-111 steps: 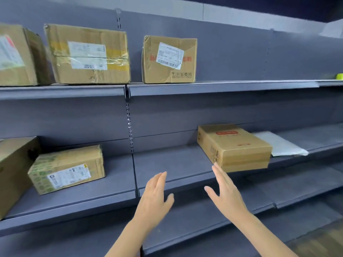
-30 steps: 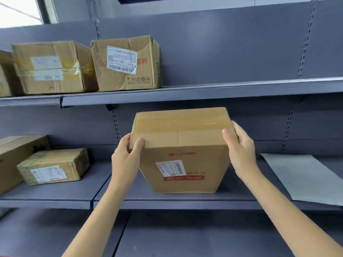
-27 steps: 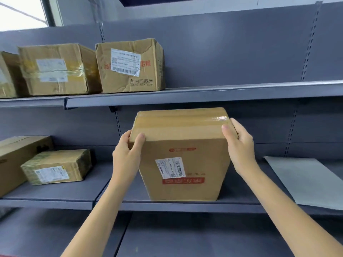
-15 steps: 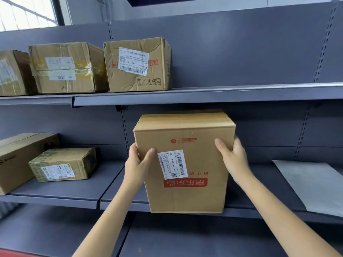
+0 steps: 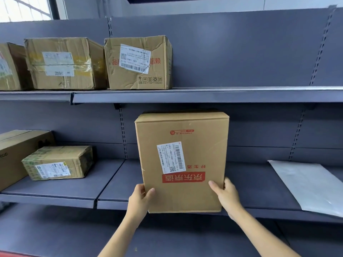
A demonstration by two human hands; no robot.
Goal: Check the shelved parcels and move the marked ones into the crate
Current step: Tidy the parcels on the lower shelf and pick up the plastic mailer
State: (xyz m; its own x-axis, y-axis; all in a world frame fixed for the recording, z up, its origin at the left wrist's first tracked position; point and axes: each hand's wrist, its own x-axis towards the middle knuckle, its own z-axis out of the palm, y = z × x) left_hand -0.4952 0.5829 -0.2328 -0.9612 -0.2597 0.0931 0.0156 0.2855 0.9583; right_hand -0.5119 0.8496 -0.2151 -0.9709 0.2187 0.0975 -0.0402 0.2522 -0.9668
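- While both hands grip it, a tall cardboard parcel [image 5: 182,162] stands upright at the centre of the frame, its broad face turned toward the camera and its lower edge level with the front lip of the middle shelf [image 5: 111,186].
- The left hand [image 5: 138,200] holds the parcel's lower left corner, thumb curled onto the front face and fingers hidden behind the side.
- The right hand [image 5: 226,196] clasps the lower right corner, thumb on the front face and fingers wrapped round the edge.
- A white shipping label [image 5: 171,157] with barcodes sits mid-face, turned sideways; below it a red band [image 5: 183,178] of printed characters reads upside down.
- On the upper shelf [image 5: 222,94], in the upper left of the frame, a creased box [image 5: 138,63] with a slanted label stands just beside a taped box [image 5: 61,64]; a third box [image 5: 10,67] is cut by the left edge.
- At the lower left, a small wrapped parcel [image 5: 58,162] lies on the middle shelf next to a long carton [image 5: 17,151].
- A flat white mailer [image 5: 311,184] lies on the same shelf at the right.
- No crate is in view.
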